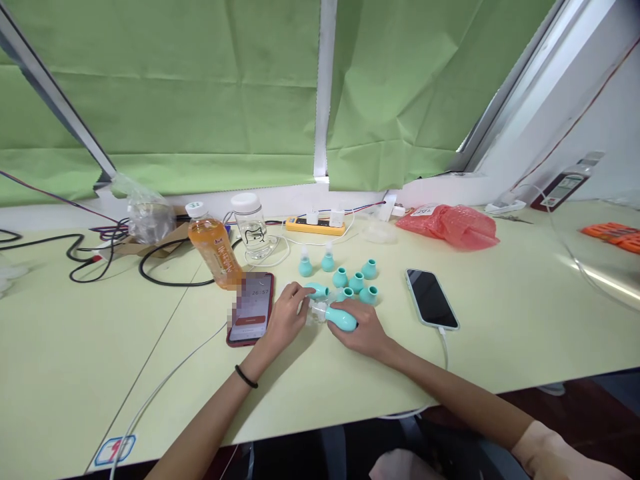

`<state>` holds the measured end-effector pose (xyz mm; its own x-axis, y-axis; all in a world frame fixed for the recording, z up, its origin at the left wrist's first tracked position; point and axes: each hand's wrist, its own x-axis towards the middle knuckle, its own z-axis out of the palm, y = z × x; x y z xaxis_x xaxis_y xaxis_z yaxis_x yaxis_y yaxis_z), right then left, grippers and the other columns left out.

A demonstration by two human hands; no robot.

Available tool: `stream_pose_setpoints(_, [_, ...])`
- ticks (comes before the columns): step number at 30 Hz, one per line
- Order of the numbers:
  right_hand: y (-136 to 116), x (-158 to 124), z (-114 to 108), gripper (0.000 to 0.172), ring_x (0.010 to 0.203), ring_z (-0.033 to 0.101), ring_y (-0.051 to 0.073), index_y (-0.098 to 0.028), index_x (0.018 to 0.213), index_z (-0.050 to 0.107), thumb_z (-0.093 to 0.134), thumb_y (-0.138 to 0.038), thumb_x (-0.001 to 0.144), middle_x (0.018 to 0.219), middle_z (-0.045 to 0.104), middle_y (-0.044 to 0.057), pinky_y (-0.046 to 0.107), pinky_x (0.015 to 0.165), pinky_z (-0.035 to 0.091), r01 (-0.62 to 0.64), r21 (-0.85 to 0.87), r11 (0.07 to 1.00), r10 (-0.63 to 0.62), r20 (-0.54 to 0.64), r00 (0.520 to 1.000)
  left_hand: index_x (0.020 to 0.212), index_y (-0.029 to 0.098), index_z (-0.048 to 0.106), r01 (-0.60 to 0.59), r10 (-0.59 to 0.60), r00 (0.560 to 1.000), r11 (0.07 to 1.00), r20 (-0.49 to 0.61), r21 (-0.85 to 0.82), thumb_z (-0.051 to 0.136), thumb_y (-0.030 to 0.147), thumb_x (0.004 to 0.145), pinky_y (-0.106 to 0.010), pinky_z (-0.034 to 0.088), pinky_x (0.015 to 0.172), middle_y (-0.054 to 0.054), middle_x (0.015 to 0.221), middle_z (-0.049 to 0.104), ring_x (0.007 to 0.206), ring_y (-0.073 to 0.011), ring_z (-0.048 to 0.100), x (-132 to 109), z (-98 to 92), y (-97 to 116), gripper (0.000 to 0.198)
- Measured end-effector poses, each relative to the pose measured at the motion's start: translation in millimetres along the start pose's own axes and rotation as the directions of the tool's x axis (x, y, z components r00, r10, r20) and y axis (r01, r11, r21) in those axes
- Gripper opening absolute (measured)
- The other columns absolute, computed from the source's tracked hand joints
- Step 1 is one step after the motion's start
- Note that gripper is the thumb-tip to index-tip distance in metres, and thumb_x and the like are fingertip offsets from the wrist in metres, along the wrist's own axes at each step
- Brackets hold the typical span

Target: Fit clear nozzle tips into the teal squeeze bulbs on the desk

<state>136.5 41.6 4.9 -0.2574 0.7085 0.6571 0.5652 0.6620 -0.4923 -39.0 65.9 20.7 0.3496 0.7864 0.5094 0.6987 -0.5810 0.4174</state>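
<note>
Right hand (pixel 367 331): my fingers were wrapped around a teal bulb (pixel 342 319).
Left hand (pixel 289 313): my fingertips were at the clear piece (pixel 319 309) by its end; whether they pinched it, I couldn't tell.
Teal bulb: between my hands, over the table (pixel 345 393).
Other bulbs (pixel 357 283): just beyond.

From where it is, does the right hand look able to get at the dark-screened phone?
Probably yes: nothing visible stands between the right hand and the dark-screened phone. The hand holds a teal bulb, though, so it would likely have to release that first.
</note>
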Motion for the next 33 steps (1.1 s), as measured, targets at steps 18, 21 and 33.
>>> stream_pose_setpoints(18, [1.4, -3.4, 1.4, 0.021, 0.064, 0.056, 0.016, -0.020, 0.088, 0.053, 0.053, -0.020, 0.067, 0.072, 0.058, 0.004, 0.027, 0.052, 0.046, 0.055, -0.175, 0.983, -0.068, -0.065, 0.996, 0.080, 0.016, 0.056, -0.300, 0.303, 0.943, 0.953, -0.139, 0.043, 0.042, 0.015, 0.080, -0.030, 0.043, 0.061, -0.007, 0.075, 0.056, 0.076, -0.0163, 0.043, -5.7, 12.6, 13.7, 0.015])
stream_pose_setpoints(21, [2.2, -4.4, 1.0, 0.021, 0.063, 0.056, 0.016, -0.019, 0.088, 0.053, 0.053, -0.020, 0.067, 0.072, 0.057, 0.005, 0.026, 0.050, 0.045, 0.084, -0.217, 0.972, -0.097, -0.047, 0.994, 0.073, 0.016, 0.056, -0.241, 0.231, 0.963, 0.969, -0.141, -0.056, 0.045, 0.017, 0.078, -0.029, 0.042, 0.063, -0.005, 0.069, 0.057, 0.072, -0.0152, 0.044, -4.0, 8.9, 15.1, 0.012])
stream_pose_setpoints(33, [9.6, -3.8, -2.2, 0.026, 0.064, 0.056, 0.015, -0.021, 0.092, 0.054, 0.052, -0.018, 0.066, 0.076, 0.057, 0.005, 0.025, 0.050, 0.042, 0.168, -0.301, 0.939, -0.155, 0.067, 0.986, 0.073, 0.017, 0.049, -0.084, 0.109, 0.978, 0.986, 0.175, -0.147, 0.035, 0.020, 0.083, -0.027, 0.037, 0.068, -0.002, 0.070, 0.052, 0.072, -0.0140, 0.042, 2.2, -3.4, 14.1, 0.017])
